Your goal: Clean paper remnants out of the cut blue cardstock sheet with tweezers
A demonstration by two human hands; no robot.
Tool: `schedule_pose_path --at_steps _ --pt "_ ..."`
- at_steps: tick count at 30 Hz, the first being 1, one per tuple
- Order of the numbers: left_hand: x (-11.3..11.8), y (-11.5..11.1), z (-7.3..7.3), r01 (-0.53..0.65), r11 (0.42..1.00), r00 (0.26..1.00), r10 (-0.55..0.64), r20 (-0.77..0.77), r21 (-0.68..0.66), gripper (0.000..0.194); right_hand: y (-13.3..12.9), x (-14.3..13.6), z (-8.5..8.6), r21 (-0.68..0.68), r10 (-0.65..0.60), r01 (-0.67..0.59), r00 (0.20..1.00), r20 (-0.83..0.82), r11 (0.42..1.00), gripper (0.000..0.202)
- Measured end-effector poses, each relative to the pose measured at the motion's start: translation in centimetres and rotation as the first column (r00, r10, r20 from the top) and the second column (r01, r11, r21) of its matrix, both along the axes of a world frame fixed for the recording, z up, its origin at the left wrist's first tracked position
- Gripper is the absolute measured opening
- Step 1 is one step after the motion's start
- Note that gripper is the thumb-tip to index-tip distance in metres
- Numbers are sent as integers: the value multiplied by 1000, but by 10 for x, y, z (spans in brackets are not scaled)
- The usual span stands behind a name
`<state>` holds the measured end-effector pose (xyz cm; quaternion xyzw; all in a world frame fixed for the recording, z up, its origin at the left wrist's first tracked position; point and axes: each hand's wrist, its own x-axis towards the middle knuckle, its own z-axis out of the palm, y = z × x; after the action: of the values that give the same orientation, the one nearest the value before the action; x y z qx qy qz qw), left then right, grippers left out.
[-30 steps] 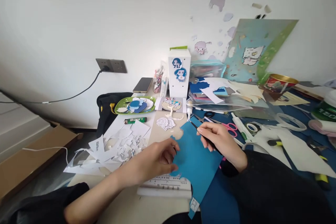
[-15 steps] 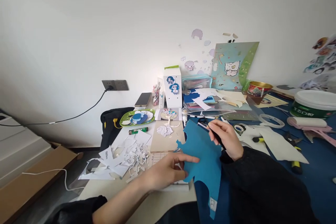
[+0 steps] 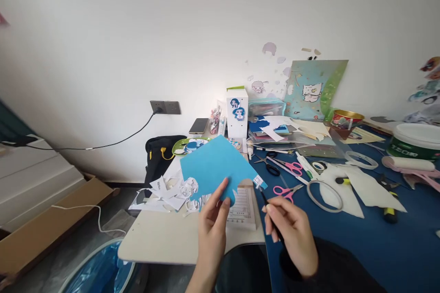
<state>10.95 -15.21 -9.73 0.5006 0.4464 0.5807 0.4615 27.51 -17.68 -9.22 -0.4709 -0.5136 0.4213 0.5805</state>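
A blue sheet (image 3: 213, 160) with cut-out edges is raised above the desk, pinched by my left hand (image 3: 215, 215) near its lower edge. A small printed white piece (image 3: 258, 180) sits on the sheet's right corner. My right hand (image 3: 292, 229) is closed around a thin black tool (image 3: 271, 215), whose tip is close to that printed piece. Whether the tip touches it I cannot tell. Behind the sheet, a green tray (image 3: 178, 147) with paper cut-outs is partly hidden.
Paper scraps (image 3: 165, 192) lie on the pale board (image 3: 154, 242) at left. Pink scissors (image 3: 287, 191), black scissors (image 3: 271, 169), a clear ring (image 3: 325, 196) and white sheets (image 3: 371, 190) lie on the blue mat (image 3: 309, 210). A lined bin (image 3: 103, 270) stands below left.
The blue sheet has moved left and been turned, its printed piece now at upper right. My left hand now grips its lower edge. My right hand with the tool is lower. The view has shifted.
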Motion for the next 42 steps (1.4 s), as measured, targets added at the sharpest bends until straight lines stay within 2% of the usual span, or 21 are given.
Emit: schedule_pose_path --at_steps 2,5,8,11,16,22,26,31,42 --pt "-4 3 -2 -51 998 996 53 70 -25 36 2 -19 -7 -21 89 -89 996 6 996 30" --pt "-11 8 0 -125 992 991 125 49 -19 35 8 -40 -15 -56 177 -174 983 47 983 31" --pt "-17 8 0 -176 984 984 176 -33 -12 34 11 -53 -21 -87 214 -203 968 135 975 31" --pt "-19 5 -2 -203 977 978 199 -56 -70 35 12 -59 -23 -93 217 -202 952 215 975 29" --pt "-13 -1 -9 -240 952 969 246 4 -189 35 12 -61 -23 -72 215 -203 928 305 977 28" --pt "-11 -1 -14 -280 928 949 306 74 -247 35 10 -62 -23 -96 189 -166 924 333 981 26" --pt "-12 -1 -13 -319 915 944 331 9 -247 35 9 -63 -22 -119 185 -155 932 312 981 25" --pt "-10 -4 -10 -340 899 930 365 45 -277 34 9 -62 -20 -166 197 -153 934 298 974 25" --pt "-8 -3 -8 -352 903 932 363 -1 -245 33 9 -62 -21 -208 227 -177 942 248 962 24"
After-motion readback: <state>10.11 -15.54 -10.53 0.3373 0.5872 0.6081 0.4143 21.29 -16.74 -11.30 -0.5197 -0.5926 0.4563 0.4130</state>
